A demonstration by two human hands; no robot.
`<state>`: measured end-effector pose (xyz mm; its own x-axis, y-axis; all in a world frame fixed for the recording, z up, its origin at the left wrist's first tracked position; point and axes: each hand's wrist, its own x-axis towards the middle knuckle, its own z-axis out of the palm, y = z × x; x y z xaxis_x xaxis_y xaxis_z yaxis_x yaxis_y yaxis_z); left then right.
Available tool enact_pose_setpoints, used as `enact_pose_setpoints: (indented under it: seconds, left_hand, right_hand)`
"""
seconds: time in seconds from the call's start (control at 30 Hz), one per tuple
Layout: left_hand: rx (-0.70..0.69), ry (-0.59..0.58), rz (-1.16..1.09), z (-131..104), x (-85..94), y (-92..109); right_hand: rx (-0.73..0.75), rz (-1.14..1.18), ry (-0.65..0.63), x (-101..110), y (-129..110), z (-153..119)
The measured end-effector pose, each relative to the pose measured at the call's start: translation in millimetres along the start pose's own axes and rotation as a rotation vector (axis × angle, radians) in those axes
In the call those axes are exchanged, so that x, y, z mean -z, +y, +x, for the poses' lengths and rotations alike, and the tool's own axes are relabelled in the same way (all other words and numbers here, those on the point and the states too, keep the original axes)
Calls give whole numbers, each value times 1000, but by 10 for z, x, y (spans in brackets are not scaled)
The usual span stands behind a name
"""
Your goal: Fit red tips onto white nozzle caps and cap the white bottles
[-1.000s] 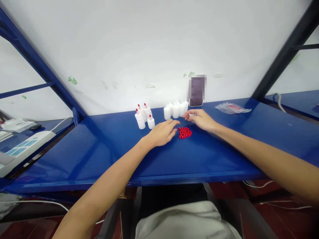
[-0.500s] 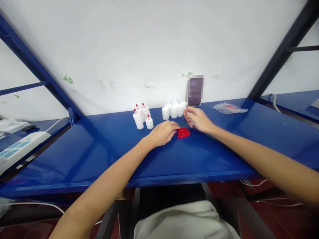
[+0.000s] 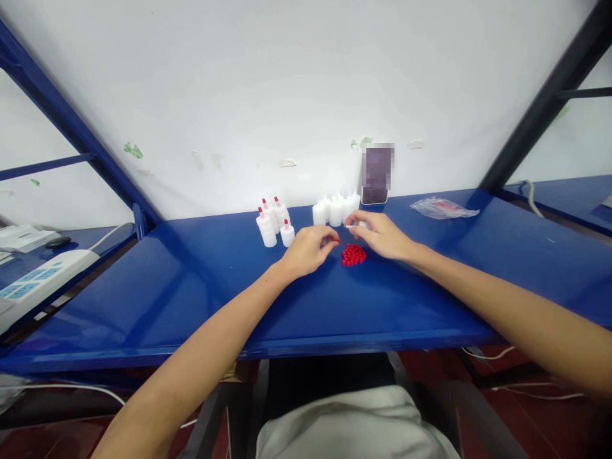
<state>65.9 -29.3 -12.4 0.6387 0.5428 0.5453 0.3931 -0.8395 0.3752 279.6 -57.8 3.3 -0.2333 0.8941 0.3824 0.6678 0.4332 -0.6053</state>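
Between the fingertips of my left hand (image 3: 312, 250) is a small red cap (image 3: 338, 241), held just above the table. My right hand (image 3: 377, 234) is closed around a white bottle nozzle (image 3: 352, 226) whose thin tip points left toward the red cap; most of it is hidden by the fingers. A pile of red caps (image 3: 354, 255) lies on the table below and between both hands. Left of my left hand stand several white bottles with red-tipped nozzles (image 3: 269, 228). Behind my hands is a group of white bottles (image 3: 335, 211) that show no red caps.
A phone (image 3: 375, 191) leans against the wall behind the bottles. To the right lies a clear plastic bag (image 3: 444, 208) with something red in it. A power strip (image 3: 43, 280) is at the far left, beside the blue table (image 3: 182, 287). Blue frame posts rise at both sides.
My left hand has lifted from the pile with a red cap in its fingers. My right hand has turned the white nozzle so that its tip shows, pointing left.
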Motion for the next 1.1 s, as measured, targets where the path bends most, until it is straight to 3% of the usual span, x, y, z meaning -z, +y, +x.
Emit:
enact_pose_setpoints:
  seconds: [0.1, 0.2, 0.47, 0.63, 0.77, 1.1]
  left_hand:
    - [77, 219, -199, 4, 41, 106]
    - [87, 295, -315, -13, 63, 183]
    - [-5, 289, -318, -71, 69, 167]
    - [-105, 275, -263, -88, 70, 196]
    - [-202, 273, -192, -112, 55, 243]
    - [-222, 243, -186, -130, 37, 252]
  right_hand:
    - [131, 12, 0, 4, -106, -71]
    - [239, 53, -5, -11, -162, -123]
    - [309, 107, 41, -42, -234, -125]
    - [228, 117, 22, -37, -300, -142]
    - [247, 72, 30, -33, -324, -184]
    - [221, 138, 13, -60, -304, -189]
